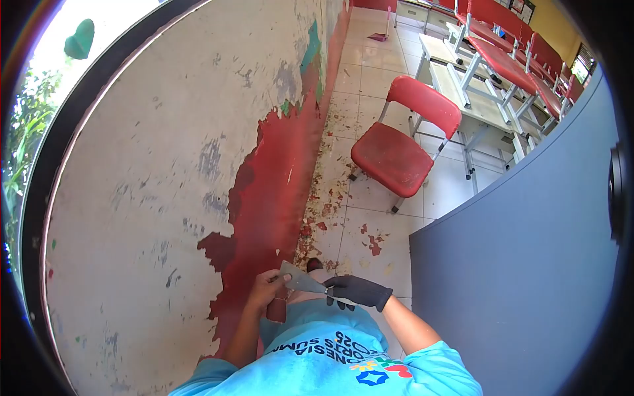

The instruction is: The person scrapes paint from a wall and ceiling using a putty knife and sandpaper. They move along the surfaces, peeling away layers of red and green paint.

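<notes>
In front of my blue shirt, a metal scraper (301, 280) lies between my two hands. My left hand (267, 289) is bare, its fingers closed on the broad end of the blade. A dark glove covers my right hand (357, 291), which is wrapped round the scraper's handle end. Just below my left fingers hangs a dark red piece (277, 310), perhaps peeled paint; whether the hand holds it is unclear. Beside me on the left stands a wall (152, 198) with scraped pale areas and red paint (271, 191) with ragged edges low down.
Paint flakes (317, 224) litter the tiled floor along the wall. Ahead stands a red folding chair (396, 155), with desks (472, 99) and stacked chairs behind it. A large grey-blue panel (515, 251) rises on the right. A pink dustpan (378, 37) is far ahead.
</notes>
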Demonstrator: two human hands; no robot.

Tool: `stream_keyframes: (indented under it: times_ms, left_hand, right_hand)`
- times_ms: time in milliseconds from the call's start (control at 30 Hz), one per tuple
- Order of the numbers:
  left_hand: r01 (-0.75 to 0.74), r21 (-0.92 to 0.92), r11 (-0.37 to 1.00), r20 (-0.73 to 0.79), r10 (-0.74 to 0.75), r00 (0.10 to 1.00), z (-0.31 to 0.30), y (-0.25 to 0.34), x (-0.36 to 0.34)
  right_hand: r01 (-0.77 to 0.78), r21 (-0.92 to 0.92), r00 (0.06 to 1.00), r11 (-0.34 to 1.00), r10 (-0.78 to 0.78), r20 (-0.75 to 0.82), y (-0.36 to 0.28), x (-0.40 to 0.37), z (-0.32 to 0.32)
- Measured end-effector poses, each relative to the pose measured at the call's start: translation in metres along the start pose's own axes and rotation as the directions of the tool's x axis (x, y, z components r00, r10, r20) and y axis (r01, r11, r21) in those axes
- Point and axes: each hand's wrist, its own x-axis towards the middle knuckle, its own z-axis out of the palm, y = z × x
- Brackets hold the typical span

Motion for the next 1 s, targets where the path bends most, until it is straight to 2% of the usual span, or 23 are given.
stream_keyframes:
  times_ms: [167,233,267,333,367,433,500,567,633,700,767,833,900,1000]
  left_hand:
    - [-0.148,0.044,0.988,0.055,0.146,0.988,-0.002,0.01,0.076]
    - [-0.121,0.026,0.992,0.032,0.12,0.992,0.001,0.028,0.1]
    - [-0.083,0.01,0.996,0.0,0.083,0.997,0.0,0.037,0.108]
    - [-0.046,-0.065,0.997,-0.027,0.044,0.999,-0.005,0.049,0.128]
    - [-0.018,-0.136,0.991,-0.047,0.012,0.999,-0.008,0.054,0.14]
    - [0.055,-0.165,0.985,-0.021,-0.06,0.998,-0.019,0.066,0.163]
    - [0.14,-0.193,0.971,0.011,-0.141,0.99,-0.023,0.078,0.18]
    - [0.12,-0.28,0.953,0.007,-0.123,0.992,-0.023,0.09,0.193]
    - [0.146,-0.278,0.949,-0.011,-0.155,0.988,-0.025,0.099,0.202]
    - [0.174,-0.279,0.944,-0.03,-0.19,0.981,-0.025,0.107,0.209]
    - [0.162,-0.313,0.936,-0.051,-0.187,0.981,-0.027,0.115,0.216]
    - [0.181,-0.297,0.938,-0.092,-0.216,0.972,-0.03,0.126,0.225]
    - [0.196,-0.272,0.942,-0.135,-0.239,0.962,-0.03,0.141,0.24]
    - [0.171,-0.34,0.925,-0.189,-0.245,0.951,-0.027,0.156,0.27]
  right_hand:
    - [-0.091,-0.092,0.993,0.992,0.083,-0.087,-0.007,0.022,-0.055]
    - [-0.129,-0.198,0.978,0.972,0.092,-0.187,-0.034,0.028,-0.073]
    - [-0.13,-0.198,0.979,0.971,0.094,-0.183,-0.038,0.039,-0.082]
    - [0.049,-0.364,0.96,0.93,-0.144,-0.24,-0.044,0.061,-0.097]
    - [0.044,-0.358,0.963,0.933,-0.135,-0.233,-0.051,0.068,-0.102]
    - [0.092,-0.603,0.934,0.793,-0.279,-0.225,-0.072,0.08,-0.117]
    - [0.082,-0.571,0.947,0.817,-0.243,-0.21,-0.085,0.091,-0.13]
    - [0.012,-0.643,0.934,0.766,-0.238,-0.266,-0.09,0.102,-0.14]
    - [0.029,-0.627,0.927,0.779,-0.255,-0.274,-0.086,0.116,-0.155]
    - [0.111,-0.596,0.908,0.795,-0.325,-0.265,-0.084,0.128,-0.172]
    - [0.105,-0.618,0.915,0.78,-0.318,-0.247,-0.088,0.142,-0.187]
    - [0.186,-0.605,0.93,0.774,-0.337,-0.145,-0.092,0.162,-0.207]
    - [0.214,-0.606,0.929,0.766,-0.352,-0.117,-0.097,0.184,-0.229]
    - [0.267,-0.625,0.92,0.733,-0.387,-0.061,-0.105,0.213,-0.271]
